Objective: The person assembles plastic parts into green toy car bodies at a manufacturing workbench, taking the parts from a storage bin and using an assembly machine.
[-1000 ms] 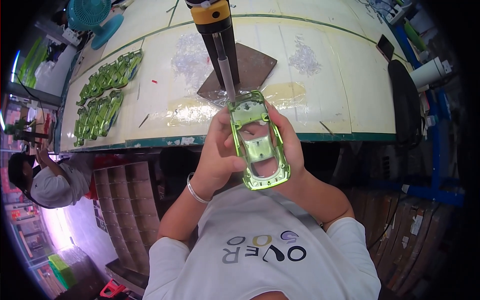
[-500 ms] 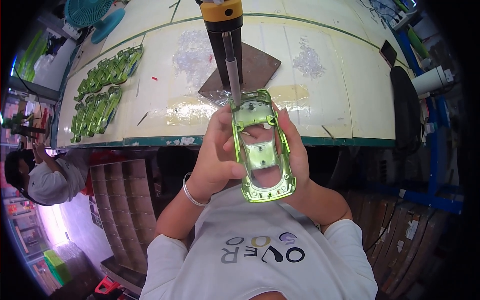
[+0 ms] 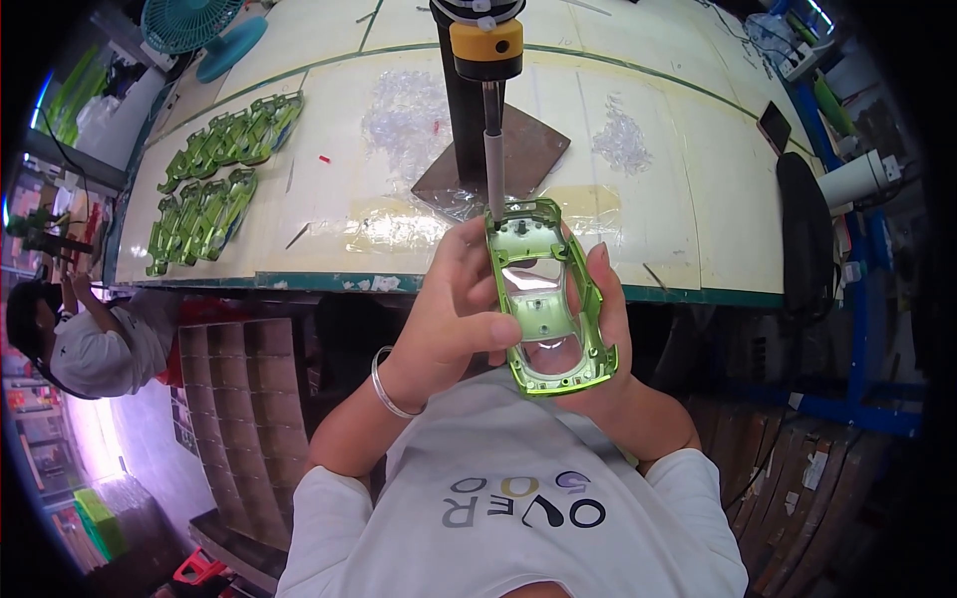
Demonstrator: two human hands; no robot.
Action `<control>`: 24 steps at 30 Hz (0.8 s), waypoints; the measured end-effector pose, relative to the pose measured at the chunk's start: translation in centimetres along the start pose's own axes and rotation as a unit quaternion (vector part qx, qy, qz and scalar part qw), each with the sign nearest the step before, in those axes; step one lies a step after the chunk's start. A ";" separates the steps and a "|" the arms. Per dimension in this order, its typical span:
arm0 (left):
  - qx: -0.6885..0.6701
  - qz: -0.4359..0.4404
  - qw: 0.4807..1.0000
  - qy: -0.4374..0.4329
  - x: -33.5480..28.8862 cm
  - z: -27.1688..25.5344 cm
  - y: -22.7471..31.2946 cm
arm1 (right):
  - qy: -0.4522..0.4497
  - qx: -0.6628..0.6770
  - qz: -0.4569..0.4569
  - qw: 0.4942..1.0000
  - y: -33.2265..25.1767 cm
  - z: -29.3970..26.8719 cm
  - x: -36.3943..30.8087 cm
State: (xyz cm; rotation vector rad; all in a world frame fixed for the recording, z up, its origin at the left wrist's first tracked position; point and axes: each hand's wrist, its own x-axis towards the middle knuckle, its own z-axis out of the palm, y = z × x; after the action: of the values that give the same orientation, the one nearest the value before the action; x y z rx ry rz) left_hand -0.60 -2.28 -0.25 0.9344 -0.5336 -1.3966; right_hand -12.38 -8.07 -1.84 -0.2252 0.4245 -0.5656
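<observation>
Two hands (image 3: 457, 324) hold one green car shell (image 3: 544, 317).

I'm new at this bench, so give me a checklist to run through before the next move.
1. Green car shell held: ok, left hand and right hand at its sides.
2. Tool shaft over the shell: ok, at its far left corner.
3. Shaft's lower end touching the shell: cannot tell.
4. Left hand well clear of that end: not ok, fingers close by.
5. Other green shells clear of both hands: ok, two rows at left.

Green shell (image 3: 543, 317) between 2 hands (image 3: 452, 331)
</observation>
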 end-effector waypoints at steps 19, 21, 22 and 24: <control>0.043 0.129 0.990 -0.030 0.2 -2.1 -2.6 | -0.037 -0.234 -0.061 0.970 -0.4 -2.1 3.2; 0.066 0.144 0.987 -0.028 -0.4 -2.2 -2.7 | -0.150 0.056 0.113 0.981 -1.1 -2.2 3.3; 0.076 0.151 0.985 -0.033 -0.8 -2.2 -2.7 | -0.128 0.097 0.129 0.978 -1.4 -1.3 3.1; 0.101 0.158 0.981 -0.048 -1.3 -2.3 -2.6 | -0.137 0.107 0.142 0.974 -1.6 -1.1 3.1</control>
State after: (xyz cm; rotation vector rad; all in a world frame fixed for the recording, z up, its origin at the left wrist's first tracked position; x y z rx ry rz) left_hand -0.53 -0.29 -3.39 0.9005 -0.8714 -1.1181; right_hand -11.26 -11.23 -3.37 -0.0315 0.1204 -0.2902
